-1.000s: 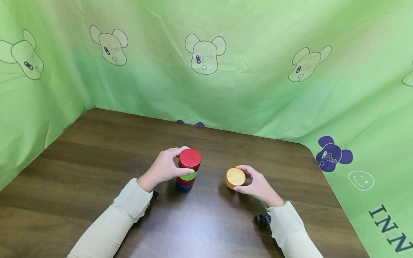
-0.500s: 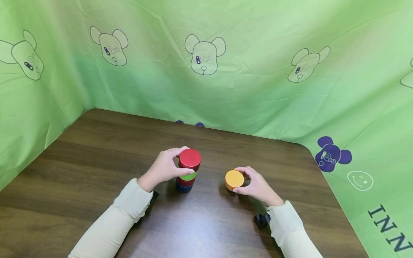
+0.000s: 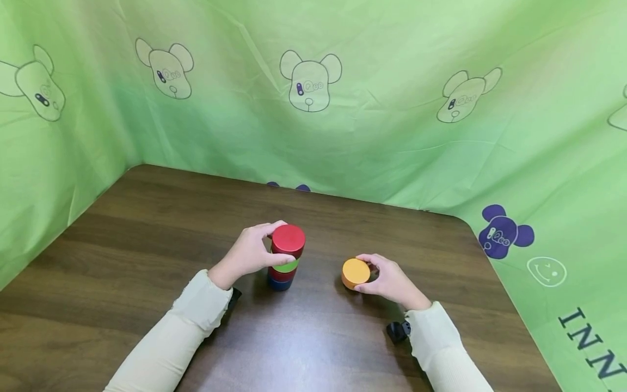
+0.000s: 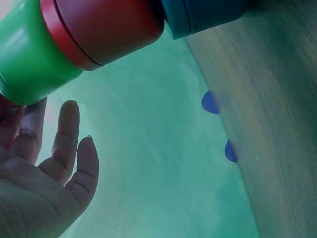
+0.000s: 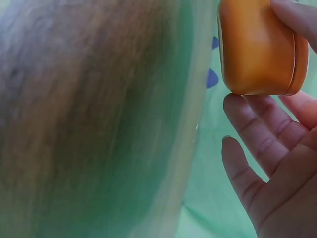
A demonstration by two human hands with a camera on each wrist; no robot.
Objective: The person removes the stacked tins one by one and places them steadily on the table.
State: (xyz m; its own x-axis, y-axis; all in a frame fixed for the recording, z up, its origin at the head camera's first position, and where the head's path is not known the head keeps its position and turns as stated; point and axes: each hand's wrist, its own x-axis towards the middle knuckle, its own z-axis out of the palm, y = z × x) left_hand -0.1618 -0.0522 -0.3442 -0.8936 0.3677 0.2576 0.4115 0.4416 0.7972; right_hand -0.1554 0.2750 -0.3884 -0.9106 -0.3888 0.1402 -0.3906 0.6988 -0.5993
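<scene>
In the head view, small round tins stand stacked upright on the wooden table (image 3: 186, 239). A red tin (image 3: 288, 238) tops the stack, above a green tin (image 3: 286, 266), another red tin (image 3: 281, 275) and a blue tin (image 3: 280, 284). My left hand (image 3: 250, 253) grips the stack near its top, thumb in front and fingers behind. To the right, my right hand (image 3: 389, 280) holds an orange tin (image 3: 356, 272) between thumb and fingers, its lid facing up. Whether that tin touches the table I cannot tell. The left wrist view mostly hides the top red tin.
A green printed cloth (image 3: 362, 141) hangs behind the table and along both sides. Beneath the right wrist a small black device (image 3: 398, 331) shows. Bare wood lies between the stack and the orange tin.
The orange tin has tipped slightly and come a little nearer, and its lid no longer catches the bright glare. My left hand and the stack stay in place.
</scene>
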